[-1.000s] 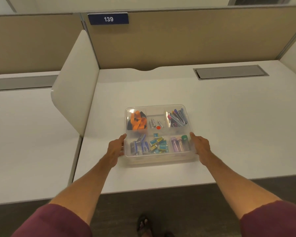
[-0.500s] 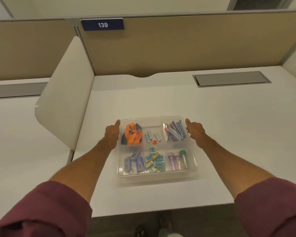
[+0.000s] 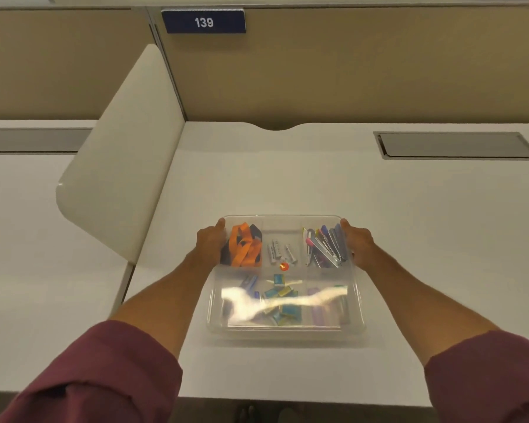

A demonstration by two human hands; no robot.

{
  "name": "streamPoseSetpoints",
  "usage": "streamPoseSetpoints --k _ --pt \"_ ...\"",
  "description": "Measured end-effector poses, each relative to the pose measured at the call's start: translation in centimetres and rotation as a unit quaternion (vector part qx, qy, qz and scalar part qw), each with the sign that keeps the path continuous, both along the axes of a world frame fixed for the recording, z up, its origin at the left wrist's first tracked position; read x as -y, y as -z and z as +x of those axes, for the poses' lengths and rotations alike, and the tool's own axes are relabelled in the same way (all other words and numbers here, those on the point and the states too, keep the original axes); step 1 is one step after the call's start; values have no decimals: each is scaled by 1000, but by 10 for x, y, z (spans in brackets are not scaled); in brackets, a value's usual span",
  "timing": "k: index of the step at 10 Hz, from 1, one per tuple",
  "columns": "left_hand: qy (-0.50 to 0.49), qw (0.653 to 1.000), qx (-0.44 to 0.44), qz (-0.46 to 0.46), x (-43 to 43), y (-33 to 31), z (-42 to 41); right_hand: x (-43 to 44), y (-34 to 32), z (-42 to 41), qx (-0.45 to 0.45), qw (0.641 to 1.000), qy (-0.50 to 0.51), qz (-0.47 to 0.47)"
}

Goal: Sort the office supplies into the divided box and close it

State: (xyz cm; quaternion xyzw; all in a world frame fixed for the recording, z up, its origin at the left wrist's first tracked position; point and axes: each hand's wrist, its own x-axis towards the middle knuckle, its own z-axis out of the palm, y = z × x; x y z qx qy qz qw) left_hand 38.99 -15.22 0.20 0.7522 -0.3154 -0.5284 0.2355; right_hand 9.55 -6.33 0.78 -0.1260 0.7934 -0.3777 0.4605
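Now the divided box [image 3: 286, 326] sits on the tabletop [image 3: 409, 239] between both hands. Left hand [image 3: 209, 239] and right hand [image 3: 356, 239] lie flat, fingers together, pressing its far corners. Its thin clear plastic probably flexes and slips, so hold the rim edges.

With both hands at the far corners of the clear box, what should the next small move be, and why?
Probably press down along the far edge to seat the lid. The left hand and right hand sit at the far corners of the clear box, glare suggests a lid is on, the supplies lie in their compartments, and nothing loose shows on the desk. Whether it has latched cannot be told.
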Motion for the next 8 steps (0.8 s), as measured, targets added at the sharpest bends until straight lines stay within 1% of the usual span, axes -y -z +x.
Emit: streamPoseSetpoints --k 1,3,4,5,6,7,8 --pt "-2 1000 -7 5 1 2 0 0 1 -1 -4 1000 5 6" --pt "27 1000 8 -10 -2 -2 2 4 -3 2 -50 999 -10 6" --pt "81 996 32 -34 -5 -10 5 1 -9 5 -89 995 -51 15" --pt "147 984 76 -67 -11 -22 2 -9 -17 12 -186 975 -117 28" --pt "206 962 138 -116 -18 -36 -4 -20 -32 21 -265 947 -183 3" --pt "285 911 232 -187 -26 -49 -12 -28 -46 30 -350 905 -242 8" --pt "358 853 280 -255 -35 -58 -23 -34 -59 36 -416 866 -278 -3"
